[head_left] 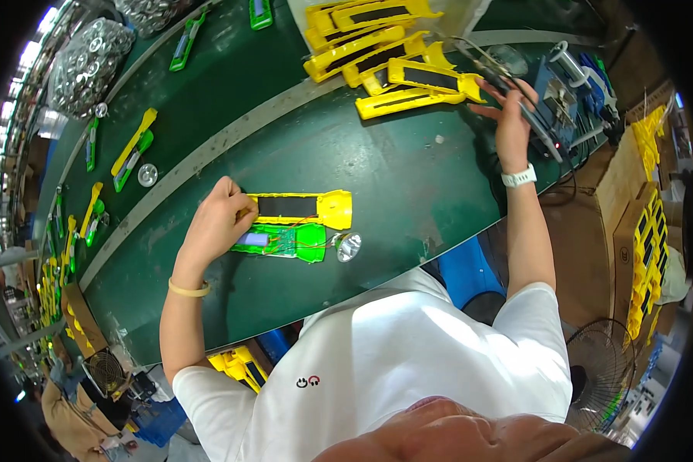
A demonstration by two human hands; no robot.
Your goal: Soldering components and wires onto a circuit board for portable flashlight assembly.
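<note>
My left hand [227,212] is closed, its fingers pinching the left end of a yellow flashlight shell half [289,208] with a black strip. Directly below it, a green shell half [309,242] holds a blue battery cell [252,239], a small circuit board and thin wires. At its right end a round silver reflector [349,246] lies on the table. My right hand [512,115] is beside the pile of yellow shell halves [427,77], thumb and forefinger spread toward the nearest ones. A dark soldering iron [543,132] runs through its other fingers; their grip is partly hidden.
A blue soldering stand with a solder spool [566,63] is at the far right. Across the grey strip [231,131] lie yellow and green flashlight parts [135,146] and bags of reflectors [91,65]. A box of yellow shells [645,262] and a fan [600,373] stand right.
</note>
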